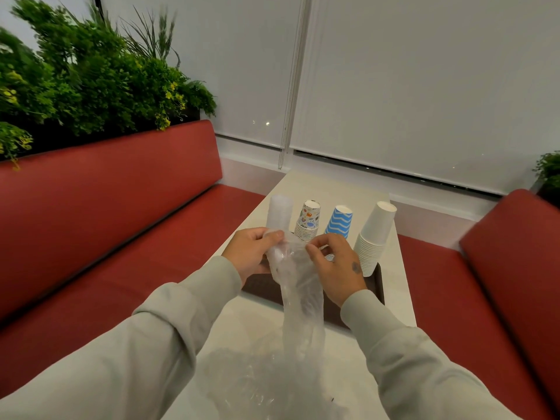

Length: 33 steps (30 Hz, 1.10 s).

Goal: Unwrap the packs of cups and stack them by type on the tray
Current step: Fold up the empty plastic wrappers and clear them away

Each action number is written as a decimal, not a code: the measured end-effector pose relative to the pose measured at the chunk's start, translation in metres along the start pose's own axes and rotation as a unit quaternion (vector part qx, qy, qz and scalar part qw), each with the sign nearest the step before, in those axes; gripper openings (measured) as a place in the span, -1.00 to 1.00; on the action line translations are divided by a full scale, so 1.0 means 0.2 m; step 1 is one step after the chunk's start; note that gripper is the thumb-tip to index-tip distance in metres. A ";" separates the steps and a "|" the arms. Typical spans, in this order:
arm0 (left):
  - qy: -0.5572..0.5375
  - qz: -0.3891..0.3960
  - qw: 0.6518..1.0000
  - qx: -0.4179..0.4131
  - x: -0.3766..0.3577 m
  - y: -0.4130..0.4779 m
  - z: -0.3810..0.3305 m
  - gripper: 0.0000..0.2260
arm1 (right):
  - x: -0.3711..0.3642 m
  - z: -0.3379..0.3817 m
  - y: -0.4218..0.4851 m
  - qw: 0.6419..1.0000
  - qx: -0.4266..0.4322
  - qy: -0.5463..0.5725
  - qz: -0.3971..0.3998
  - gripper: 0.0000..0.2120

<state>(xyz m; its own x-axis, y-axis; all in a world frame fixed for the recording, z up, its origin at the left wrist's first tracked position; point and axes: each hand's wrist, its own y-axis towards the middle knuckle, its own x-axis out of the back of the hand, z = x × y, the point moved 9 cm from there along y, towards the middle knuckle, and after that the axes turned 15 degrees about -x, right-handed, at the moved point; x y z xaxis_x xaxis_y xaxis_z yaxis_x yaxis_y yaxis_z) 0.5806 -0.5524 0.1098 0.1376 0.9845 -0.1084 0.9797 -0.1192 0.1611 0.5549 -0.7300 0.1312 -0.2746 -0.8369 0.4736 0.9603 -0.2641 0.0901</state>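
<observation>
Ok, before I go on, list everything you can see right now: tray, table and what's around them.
clear cups: one stack, transparent, tray's left end
patterned cups: one stack, white with coloured shapes, next rightward
blue cups: one stack, blue with white waves, right of those
white cups: one stack, white, tray's right end
tray: one, dark brown, on the table
table: one, off-white, between the benches
clear wrap: one, transparent, held before the tray
loose wrap: one heap, transparent, table's near end
benches: two, red, either side
plants: green, behind left bench
blinds: two, white, lowered
left hand: grey sleeve, pinches clear wrap
right hand: grey sleeve, pinches clear wrap
</observation>
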 end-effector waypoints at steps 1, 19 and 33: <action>-0.004 0.005 1.000 -0.006 -0.01 0.00 -0.01 -0.78 | -0.02 -0.02 0.00 0.999 -0.020 0.021 0.028 -0.78; -0.098 0.000 0.995 0.035 0.01 -0.04 -0.02 -0.62 | -0.14 -0.16 -0.04 0.973 -0.135 0.068 0.176 -0.87; 0.050 0.086 0.995 0.005 -0.02 -0.08 0.01 -0.78 | -0.09 0.06 -0.01 0.964 -0.075 0.172 0.187 -0.77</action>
<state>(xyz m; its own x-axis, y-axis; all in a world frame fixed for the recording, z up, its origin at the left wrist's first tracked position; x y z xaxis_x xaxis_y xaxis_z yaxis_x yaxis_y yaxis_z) 0.5642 -0.5549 0.1050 0.2894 0.9570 0.0183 0.9441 -0.2885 0.1592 0.5587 -0.7091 0.1341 0.0645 -0.9896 0.1282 0.9844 0.0420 -0.1707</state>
